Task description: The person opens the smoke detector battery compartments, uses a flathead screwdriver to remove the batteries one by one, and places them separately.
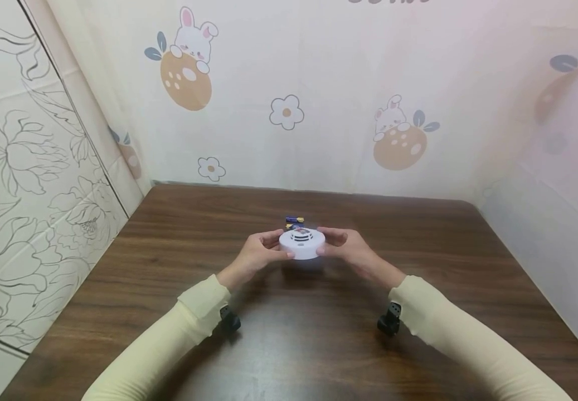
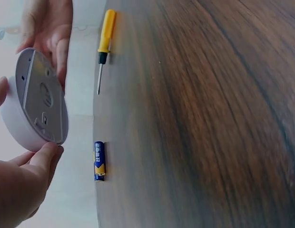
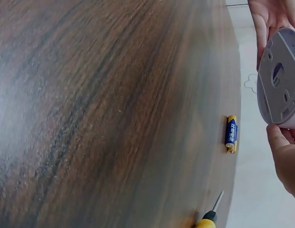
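Note:
A round white smoke detector point(image 1: 302, 250) is held up off the brown table, its slotted face upward. My left hand point(image 1: 258, 252) grips one side of its rim between thumb and fingers. On the opposite side my right hand point(image 1: 354, 253) pinches the rim the same way. Both wrist views show its flat underside, with a mounting plate point(image 2: 45, 97) that has a round central hole. Two blue and yellow batteries point(image 1: 295, 219) lie on the table just beyond the detector, partly covered by it in the head view.
A yellow-handled screwdriver point(image 2: 106, 33) lies on the table near the batteries; the head view does not show it. The wooden table point(image 1: 289, 345) runs back to a patterned curtain point(image 1: 329, 67). Dark wrist cameras point(image 1: 230, 320) sit by both cuffs.

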{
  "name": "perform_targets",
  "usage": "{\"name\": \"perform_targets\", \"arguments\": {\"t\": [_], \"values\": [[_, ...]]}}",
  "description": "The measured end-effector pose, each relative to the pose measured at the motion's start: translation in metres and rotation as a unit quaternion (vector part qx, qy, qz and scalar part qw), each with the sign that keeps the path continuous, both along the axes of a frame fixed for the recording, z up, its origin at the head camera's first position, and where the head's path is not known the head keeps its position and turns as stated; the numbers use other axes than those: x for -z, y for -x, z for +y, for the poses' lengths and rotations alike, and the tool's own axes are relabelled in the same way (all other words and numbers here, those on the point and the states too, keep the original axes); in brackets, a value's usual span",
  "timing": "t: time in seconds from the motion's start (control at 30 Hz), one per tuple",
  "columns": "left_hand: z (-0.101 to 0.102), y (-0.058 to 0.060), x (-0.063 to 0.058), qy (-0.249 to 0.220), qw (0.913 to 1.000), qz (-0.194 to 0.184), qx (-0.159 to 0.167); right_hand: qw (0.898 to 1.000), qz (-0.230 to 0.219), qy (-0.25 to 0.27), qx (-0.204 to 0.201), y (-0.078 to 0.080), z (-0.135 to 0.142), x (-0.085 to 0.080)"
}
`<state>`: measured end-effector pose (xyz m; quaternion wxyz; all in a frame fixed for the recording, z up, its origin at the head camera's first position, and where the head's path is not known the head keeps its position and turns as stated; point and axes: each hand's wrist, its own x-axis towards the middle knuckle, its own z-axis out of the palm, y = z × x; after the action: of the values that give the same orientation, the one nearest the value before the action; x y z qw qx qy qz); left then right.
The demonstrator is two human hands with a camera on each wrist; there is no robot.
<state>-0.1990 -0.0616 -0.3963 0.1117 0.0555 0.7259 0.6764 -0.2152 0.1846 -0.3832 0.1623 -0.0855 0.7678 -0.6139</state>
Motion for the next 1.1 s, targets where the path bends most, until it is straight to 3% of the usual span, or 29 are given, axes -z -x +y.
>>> {"name": "perform_targets", "arguments": {"t": [0.2, 0.43, 0.57, 0.83, 1.1], "values": [[-0.001, 0.001, 0.003, 0.035, 0.9960, 0.080, 0.016, 0.998, 0.062, -0.023, -0.015, 0.001, 0.000, 0.001], [0.001, 0.003, 0.001, 0.115, 0.9792, 0.165, 0.026, 0.984, 0.157, -0.065, -0.049, 0.002, 0.003, 0.004], [0.002, 0.004, 0.000, 0.145, 0.9705, 0.190, 0.034, 0.977, 0.185, -0.075, -0.069, 0.003, 0.004, 0.005], [0.002, 0.009, -0.001, 0.225, 0.9479, 0.223, 0.033, 0.970, 0.202, -0.106, -0.089, 0.007, 0.003, 0.007], [0.002, 0.017, 0.004, 0.264, 0.9329, 0.242, 0.044, 0.963, 0.212, -0.133, -0.105, 0.013, 0.001, 0.012]]}}
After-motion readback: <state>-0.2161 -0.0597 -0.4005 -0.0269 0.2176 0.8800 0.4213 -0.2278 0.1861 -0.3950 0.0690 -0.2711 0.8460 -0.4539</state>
